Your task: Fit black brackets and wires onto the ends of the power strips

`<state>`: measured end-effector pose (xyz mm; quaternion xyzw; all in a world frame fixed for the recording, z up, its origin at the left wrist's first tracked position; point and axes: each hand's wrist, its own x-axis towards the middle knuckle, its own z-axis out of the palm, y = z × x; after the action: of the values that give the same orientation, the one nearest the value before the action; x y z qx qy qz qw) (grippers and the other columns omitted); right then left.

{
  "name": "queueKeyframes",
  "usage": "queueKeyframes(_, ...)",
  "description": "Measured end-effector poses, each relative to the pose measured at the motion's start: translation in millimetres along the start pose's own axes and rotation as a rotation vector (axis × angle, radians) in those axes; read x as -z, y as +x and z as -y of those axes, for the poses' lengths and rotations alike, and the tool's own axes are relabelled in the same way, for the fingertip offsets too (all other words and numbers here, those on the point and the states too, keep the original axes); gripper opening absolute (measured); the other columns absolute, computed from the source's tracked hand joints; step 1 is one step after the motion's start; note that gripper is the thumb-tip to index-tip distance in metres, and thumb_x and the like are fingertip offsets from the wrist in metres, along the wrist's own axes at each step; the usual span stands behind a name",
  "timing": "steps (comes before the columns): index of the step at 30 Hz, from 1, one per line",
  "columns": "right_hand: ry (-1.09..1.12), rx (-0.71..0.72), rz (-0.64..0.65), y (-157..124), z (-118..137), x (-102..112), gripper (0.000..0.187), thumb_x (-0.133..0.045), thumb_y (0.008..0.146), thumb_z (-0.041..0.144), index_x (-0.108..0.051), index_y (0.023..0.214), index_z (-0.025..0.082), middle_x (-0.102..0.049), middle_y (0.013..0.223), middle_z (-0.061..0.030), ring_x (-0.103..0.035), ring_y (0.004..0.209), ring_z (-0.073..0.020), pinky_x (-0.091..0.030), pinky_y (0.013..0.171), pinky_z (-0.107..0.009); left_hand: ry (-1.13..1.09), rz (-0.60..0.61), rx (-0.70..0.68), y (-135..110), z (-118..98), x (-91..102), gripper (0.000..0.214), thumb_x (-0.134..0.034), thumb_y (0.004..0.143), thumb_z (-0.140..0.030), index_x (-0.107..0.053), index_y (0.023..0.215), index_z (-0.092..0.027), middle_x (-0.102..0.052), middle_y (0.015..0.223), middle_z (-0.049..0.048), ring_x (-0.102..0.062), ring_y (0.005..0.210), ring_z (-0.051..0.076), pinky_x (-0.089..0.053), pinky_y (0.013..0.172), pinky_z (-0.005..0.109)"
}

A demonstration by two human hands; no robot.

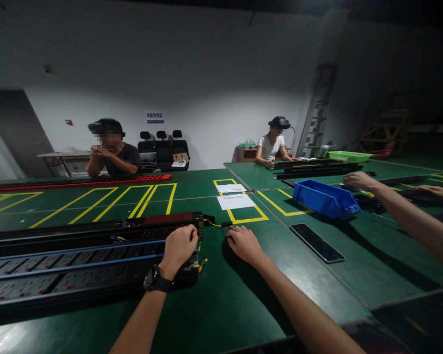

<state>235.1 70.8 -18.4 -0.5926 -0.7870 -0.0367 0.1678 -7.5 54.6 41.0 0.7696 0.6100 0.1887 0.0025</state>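
Observation:
Long black power strips (92, 268) with rows of sockets and red dots lie side by side on the left of the green table. My left hand (179, 246), with a watch on its wrist, rests on their right end. Its fingers are curled in, and what they grip is hidden. Just beyond that end, my right hand (243, 241) is closed by its fingertips on a small black part (227, 226). A yellow wire (214, 224) runs from this part to the end of the rear strip. Another yellow wire end (203, 265) sticks out of the front strip.
To the right are a black phone (317, 243) and a blue bin (322, 199). Another person's hand (361, 181) is beside the bin. White paper sheets (236, 201) lie ahead. Two people sit across the table, near a red strip (148, 178) and black rails (317, 169).

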Motion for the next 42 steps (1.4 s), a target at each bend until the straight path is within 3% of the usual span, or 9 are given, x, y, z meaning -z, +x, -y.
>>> queueKeyframes(6,-0.062,-0.190,-0.059,0,-17,-1,0.023,-0.053,0.093,0.023,-0.073,0.103,0.018,-0.067,0.111,-0.0172,-0.056,0.107,-0.0337,-0.041,0.086,-0.041,-0.007,0.009,0.023,0,0,-0.7,0.022,-0.047,0.097,-0.028,-0.069,0.096,-0.025,-0.075,0.093,0.0032,-0.069,0.086,0.018,-0.042,0.071,0.026)
queueKeyframes(10,0.045,-0.049,-0.144,14,-2,-10,0.035,-0.053,0.094,0.025,-0.066,0.126,0.021,-0.064,0.122,-0.0144,-0.053,0.115,-0.0319,-0.041,0.096,-0.042,0.007,0.030,0.062,0,-1,-1.6,0.022,-0.047,0.097,-0.029,-0.069,0.095,-0.024,-0.075,0.093,0.0046,-0.070,0.087,0.019,-0.042,0.070,0.025)
queueKeyframes(14,0.236,0.100,-0.167,54,20,-27,0.051,-0.053,0.092,0.021,-0.052,0.143,0.024,-0.058,0.138,-0.0103,-0.053,0.123,-0.0247,-0.042,0.101,-0.036,-0.003,0.033,0.063,-1,1,-3.8,0.024,-0.046,0.097,-0.029,-0.069,0.095,-0.024,-0.076,0.094,0.0057,-0.070,0.086,0.019,-0.042,0.071,0.025)
queueKeyframes(19,0.429,-0.175,-0.238,102,26,-48,0.033,-0.048,0.093,0.017,-0.066,0.120,0.017,-0.073,0.100,-0.0076,-0.065,0.094,-0.0205,-0.047,0.085,-0.031,0.002,0.028,0.056,-1,4,-5.7,0.025,-0.045,0.097,-0.028,-0.069,0.092,-0.024,-0.075,0.091,0.0060,-0.070,0.085,0.019,-0.041,0.071,0.025)
queueKeyframes(23,0.208,-0.234,-0.342,102,6,-47,0.029,-0.044,0.095,0.015,-0.071,0.105,0.017,-0.072,0.105,-0.0109,-0.060,0.104,-0.0231,-0.042,0.090,-0.032,-0.015,0.027,0.050,-2,4,-4.8,0.025,-0.045,0.097,-0.028,-0.069,0.093,-0.024,-0.075,0.090,0.0052,-0.070,0.083,0.019,-0.040,0.067,0.025)
queueKeyframes(27,0.056,-0.255,-0.288,89,-8,-40,0.027,-0.047,0.094,0.015,-0.072,0.104,0.017,-0.070,0.108,-0.0123,-0.057,0.107,-0.0247,-0.039,0.089,-0.033,-0.008,0.044,0.051,-2,2,-3.2,0.023,-0.046,0.097,-0.029,-0.069,0.093,-0.024,-0.076,0.093,0.0051,-0.070,0.084,0.019,-0.041,0.069,0.026)
queueKeyframes(32,0.055,-0.130,-0.203,82,20,-44,0.028,-0.051,0.098,0.037,-0.072,0.101,0.019,-0.069,0.105,-0.0114,-0.057,0.104,-0.0238,-0.039,0.088,-0.032,-0.001,0.047,0.061,-2,1,-4.0,0.024,-0.046,0.097,-0.030,-0.069,0.093,-0.024,-0.076,0.094,0.0054,-0.070,0.085,0.020,-0.041,0.069,0.025)
queueKeyframes(37,0.103,0.087,-0.025,81,38,-49,0.019,-0.052,0.096,0.023,-0.070,0.095,0.018,-0.069,0.098,-0.0093,-0.060,0.095,-0.0196,-0.040,0.080,-0.026,0.030,0.059,0.082,-1,2,-6.4,0.024,-0.046,0.097,-0.030,-0.069,0.095,-0.025,-0.076,0.093,0.0048,-0.071,0.086,0.019,-0.042,0.069,0.025)
queueKeyframes(42,0.185,0.096,0.021,75,31,-48,0.022,-0.050,0.097,0.022,-0.072,0.093,0.019,-0.069,0.095,-0.0064,-0.062,0.091,-0.0170,-0.040,0.078,-0.024,0.035,0.085,0.091,0,3,-6.9,0.026,-0.044,0.098,-0.032,-0.069,0.098,-0.026,-0.076,0.096,0.0059,-0.071,0.087,0.020,-0.044,0.073,0.026)
